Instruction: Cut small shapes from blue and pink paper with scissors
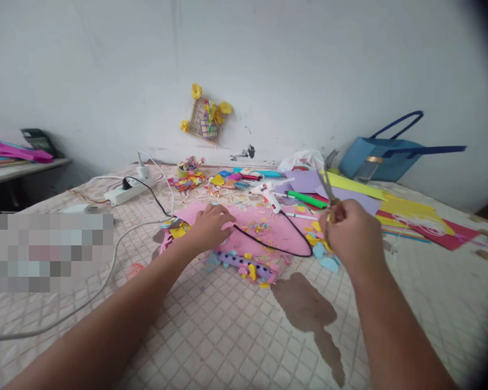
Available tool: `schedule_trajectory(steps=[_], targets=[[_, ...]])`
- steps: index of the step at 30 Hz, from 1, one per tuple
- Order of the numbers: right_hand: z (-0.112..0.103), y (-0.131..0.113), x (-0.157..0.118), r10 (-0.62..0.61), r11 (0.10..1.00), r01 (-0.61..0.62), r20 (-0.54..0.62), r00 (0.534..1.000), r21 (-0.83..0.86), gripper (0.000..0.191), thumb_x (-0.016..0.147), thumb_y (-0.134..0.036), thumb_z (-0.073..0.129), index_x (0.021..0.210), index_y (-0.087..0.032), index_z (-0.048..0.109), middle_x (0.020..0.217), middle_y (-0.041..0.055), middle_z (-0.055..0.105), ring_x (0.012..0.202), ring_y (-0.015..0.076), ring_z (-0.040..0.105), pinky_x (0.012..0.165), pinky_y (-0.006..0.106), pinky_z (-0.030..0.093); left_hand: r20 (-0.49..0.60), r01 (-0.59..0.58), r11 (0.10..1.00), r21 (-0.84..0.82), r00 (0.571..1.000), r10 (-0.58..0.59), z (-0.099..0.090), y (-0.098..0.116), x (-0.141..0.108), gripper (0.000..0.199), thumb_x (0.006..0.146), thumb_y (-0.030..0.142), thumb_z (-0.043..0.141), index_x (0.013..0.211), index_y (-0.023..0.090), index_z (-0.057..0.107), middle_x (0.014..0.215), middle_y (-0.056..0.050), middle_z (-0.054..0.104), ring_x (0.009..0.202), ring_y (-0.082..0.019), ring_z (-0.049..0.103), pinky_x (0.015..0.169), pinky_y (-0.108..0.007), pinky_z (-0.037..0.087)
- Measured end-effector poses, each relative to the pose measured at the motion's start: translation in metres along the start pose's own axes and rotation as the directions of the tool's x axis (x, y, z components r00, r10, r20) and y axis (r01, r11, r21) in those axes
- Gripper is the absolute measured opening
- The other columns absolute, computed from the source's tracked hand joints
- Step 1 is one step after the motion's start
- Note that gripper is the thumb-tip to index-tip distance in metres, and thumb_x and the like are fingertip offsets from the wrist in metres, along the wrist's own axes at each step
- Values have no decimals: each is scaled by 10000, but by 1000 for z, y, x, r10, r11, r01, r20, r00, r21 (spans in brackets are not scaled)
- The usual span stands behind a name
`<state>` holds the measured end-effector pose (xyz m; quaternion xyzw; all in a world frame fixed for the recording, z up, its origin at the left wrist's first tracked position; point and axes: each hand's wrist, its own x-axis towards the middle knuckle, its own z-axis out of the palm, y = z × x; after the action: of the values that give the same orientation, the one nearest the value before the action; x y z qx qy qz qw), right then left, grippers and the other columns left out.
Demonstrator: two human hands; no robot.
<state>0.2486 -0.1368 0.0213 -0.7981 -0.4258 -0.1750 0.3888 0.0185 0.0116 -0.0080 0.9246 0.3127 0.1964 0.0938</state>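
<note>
My right hand (355,235) is closed around the handles of a pair of scissors (327,189), whose blades point up and away from me. My left hand (212,226) rests palm down with slightly bent fingers on a pink sheet (264,241) strewn with small paper scraps. From beside its fingertips a black cable (268,246) loops across the sheet to a white glue gun (269,198). A green marker (307,199) lies to the gun's right. At the sheet's near edge is a purple strip with dark dots (244,264), with yellow and pink scraps about it.
A white power strip (130,189) with plugged-in cords stands at the left, and a white cord (114,260) runs toward me. Coloured paper sheets (409,208) and a blue bag (384,158) are at the right. Cut flower pieces (189,181) lie near the wall.
</note>
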Motion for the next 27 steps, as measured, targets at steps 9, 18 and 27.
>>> schedule_trajectory(steps=[9, 18, 27], targets=[[-17, 42, 18, 226, 974, -225, 80, 971, -21, 221, 632, -266, 603, 516, -249, 416, 491, -16, 387, 507, 168, 444, 490, 319, 279, -5, 3, 986, -169, 1000, -4, 10, -11, 2, 99, 672, 210, 580, 739, 190, 650, 1097, -117, 587, 1139, -329, 429, 937, -550, 299], [24, -32, -30, -141, 652, -125, 282, 949, 748, 210, 689, -320, 644, 724, -208, 471, 715, -6, 577, 610, 128, 532, 567, 260, 437, -130, -82, 816, -572, 991, 8, -13, 35, -12, 231, 842, 266, 436, 957, 148, 598, 778, -40, 624, 669, -134, 588, 611, -265, 473], [27, -53, -52, -249, 553, -320, 519, 818, 769, 203, 688, -228, 649, 723, -199, 451, 658, -42, 512, 557, 98, 473, 526, 235, 394, 67, -106, 826, -554, 983, 171, -22, 52, -28, 586, 847, 303, 488, 1389, 220, 279, 837, -12, 602, 724, -122, 539, 665, -254, 442]])
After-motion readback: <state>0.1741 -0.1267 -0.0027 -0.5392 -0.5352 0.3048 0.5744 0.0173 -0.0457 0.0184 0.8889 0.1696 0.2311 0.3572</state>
